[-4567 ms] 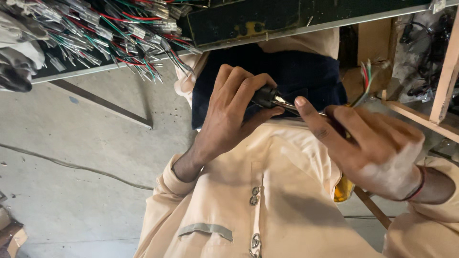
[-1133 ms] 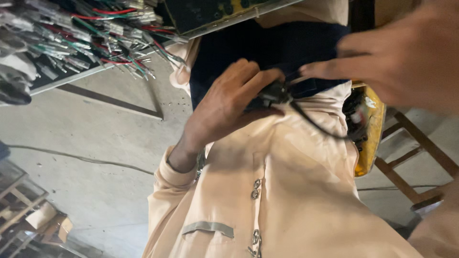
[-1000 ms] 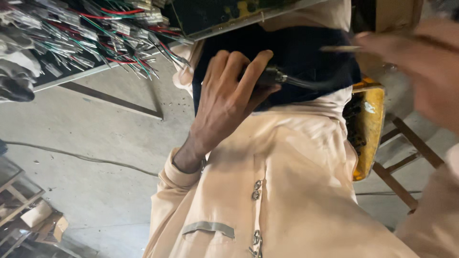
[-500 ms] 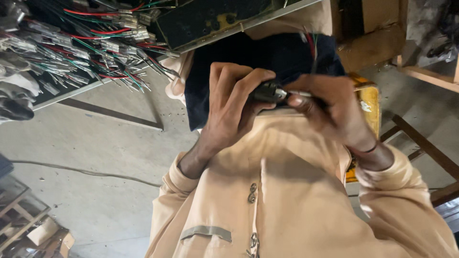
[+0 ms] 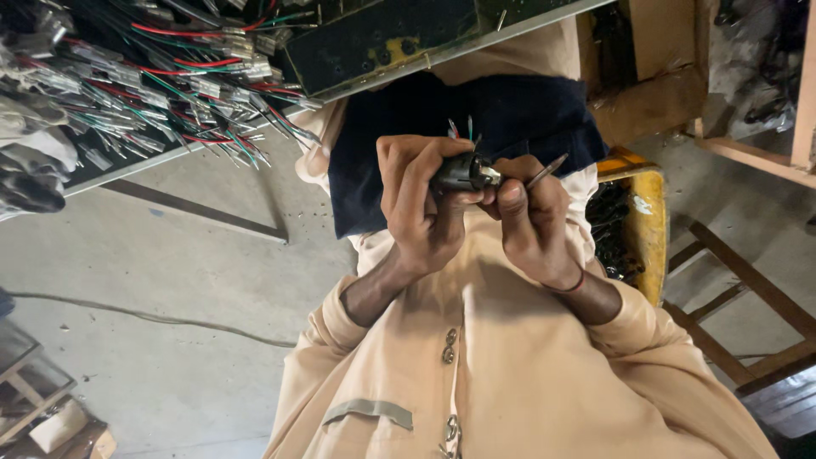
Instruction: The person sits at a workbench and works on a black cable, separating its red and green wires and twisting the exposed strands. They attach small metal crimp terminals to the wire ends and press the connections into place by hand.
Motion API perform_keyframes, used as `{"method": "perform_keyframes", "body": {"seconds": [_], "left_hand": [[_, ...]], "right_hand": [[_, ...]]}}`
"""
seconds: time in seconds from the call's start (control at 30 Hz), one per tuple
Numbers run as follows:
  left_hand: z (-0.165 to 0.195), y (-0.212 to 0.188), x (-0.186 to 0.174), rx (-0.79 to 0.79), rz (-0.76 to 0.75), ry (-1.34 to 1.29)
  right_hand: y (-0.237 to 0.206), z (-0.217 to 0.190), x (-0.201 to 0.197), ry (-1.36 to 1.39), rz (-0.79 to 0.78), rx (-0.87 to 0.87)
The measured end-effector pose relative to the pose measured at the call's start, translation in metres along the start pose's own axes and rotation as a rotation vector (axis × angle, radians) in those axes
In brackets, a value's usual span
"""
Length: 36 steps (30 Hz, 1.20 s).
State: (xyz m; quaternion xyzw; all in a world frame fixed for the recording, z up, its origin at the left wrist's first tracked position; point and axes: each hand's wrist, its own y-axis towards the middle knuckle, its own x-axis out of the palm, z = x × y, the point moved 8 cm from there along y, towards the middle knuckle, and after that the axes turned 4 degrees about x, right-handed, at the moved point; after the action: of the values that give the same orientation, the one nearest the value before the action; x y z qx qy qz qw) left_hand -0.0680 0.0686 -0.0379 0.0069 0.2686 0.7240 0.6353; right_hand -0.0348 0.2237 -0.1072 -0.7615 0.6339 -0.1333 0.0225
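Bench (image 5: 476, 34) with wire bundle (image 5: 170, 93) at 11 o'clock | yellow crate (image 5: 648, 229) at 3 o'clock | left hand (image 5: 421, 212) clasps black plug (image 5: 463, 172), centre | right hand (image 5: 531, 221) pinches thin tool (image 5: 546, 171) beside plug

Small black connector (image 5: 463, 172) mostly buried between left hand (image 5: 422, 208) and right hand (image 5: 529, 223); its shape can't be made out. Thin metal tool (image 5: 546, 171): tip lost behind the connector, handle inside the right fist. Wires (image 5: 461, 129) above the connector too fine to count. Yellow bin (image 5: 648, 223) right of the connector, contents too dark to identify.
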Motion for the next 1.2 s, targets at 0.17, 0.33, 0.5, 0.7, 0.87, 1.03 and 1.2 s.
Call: {"method": "perform_keyframes", "body": {"seconds": [0.17, 0.33, 0.5, 0.7, 0.87, 1.03, 1.2], "left_hand": [[0.007, 0.002, 0.002, 0.070, -0.016, 0.051], [0.013, 0.013, 0.001, 0.182, -0.128, 0.086], [0.015, 0.020, -0.003, 0.253, -0.290, 0.164], [0.005, 0.034, 0.020, 0.168, -0.383, 0.014], [-0.004, 0.031, 0.055, 0.182, -0.493, 0.087], [-0.039, 0.001, 0.098, 0.051, -0.865, 0.156], [-0.062, -0.032, 0.113, 0.145, -1.133, 0.407]], "right_hand": [[-0.010, 0.015, 0.006, 0.276, 0.061, 0.017], [0.008, -0.006, -0.005, 0.071, -0.026, 0.008], [0.033, -0.069, -0.032, -0.488, -0.187, -0.210], [0.027, -0.086, -0.056, -0.725, -0.161, -0.204], [-0.006, -0.074, -0.145, -0.733, 0.236, 0.271], [-0.029, -0.063, -0.226, -0.321, 0.535, 0.192], [0.018, -0.002, -0.286, -0.854, 0.536, 0.391]]}}
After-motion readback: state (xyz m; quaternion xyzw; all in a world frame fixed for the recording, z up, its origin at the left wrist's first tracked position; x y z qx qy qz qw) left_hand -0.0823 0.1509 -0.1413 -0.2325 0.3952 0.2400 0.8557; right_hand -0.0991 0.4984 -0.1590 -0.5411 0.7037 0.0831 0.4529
